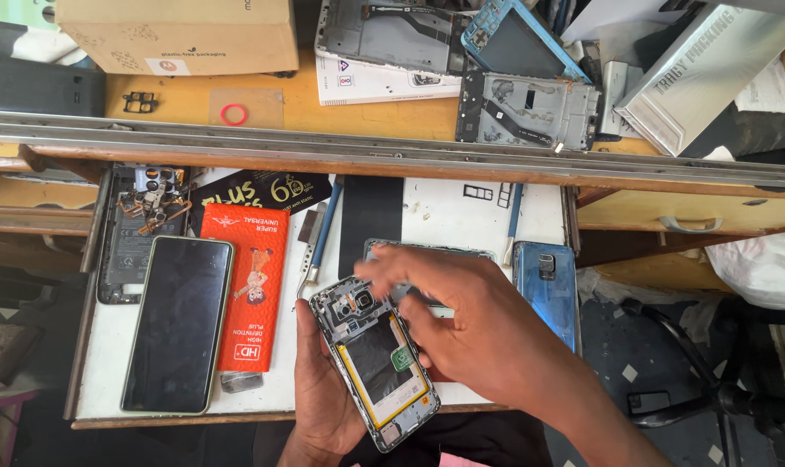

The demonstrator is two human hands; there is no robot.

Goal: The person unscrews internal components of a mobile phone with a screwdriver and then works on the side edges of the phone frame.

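Cardboard, plain brown, makes up the box at the upper left of the wooden bench, with a small red ring lying below it. In the open drawer, an opened phone body lies at the far left, and beside it a dark-screened phone rests face up on the white tray. Next comes an orange rectangular packet with white lettering and a small figure, a black packet with gold lettering above it. The left hand grips the opened phone from beneath, back cover off, near the tray's front edge. The right hand reaches over its top end, fingers bent and blurred; whether they pinch anything cannot be told. A blue back cover lies just right. At the upper right, a silver box sits tilted.
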